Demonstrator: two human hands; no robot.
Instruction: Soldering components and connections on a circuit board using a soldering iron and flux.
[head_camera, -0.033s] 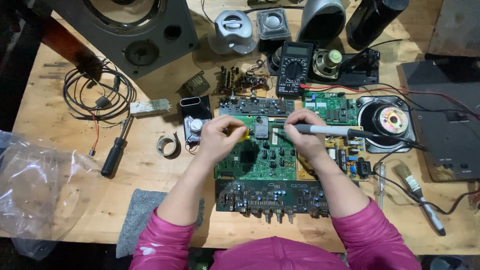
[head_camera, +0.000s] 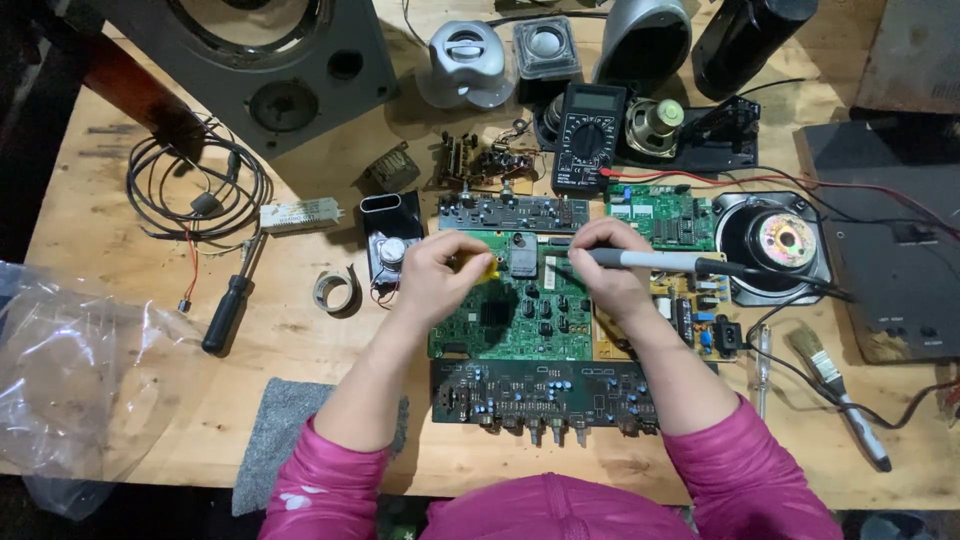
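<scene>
Right hand (head_camera: 608, 262) closed around soldering iron (head_camera: 660, 262), tip over far part of green circuit board (head_camera: 510, 300) at table (head_camera: 100, 230) middle. Left hand (head_camera: 435, 275) pinches small yellow thing (head_camera: 487, 267) just beside tip. For good joint: keep board flat, touch tip briefly, keep cable off speaker (head_camera: 775, 245) at right.

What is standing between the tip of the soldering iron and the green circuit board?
Nothing visible. The right hand holds the soldering iron over the green circuit board; the left hand is beside it.
</scene>
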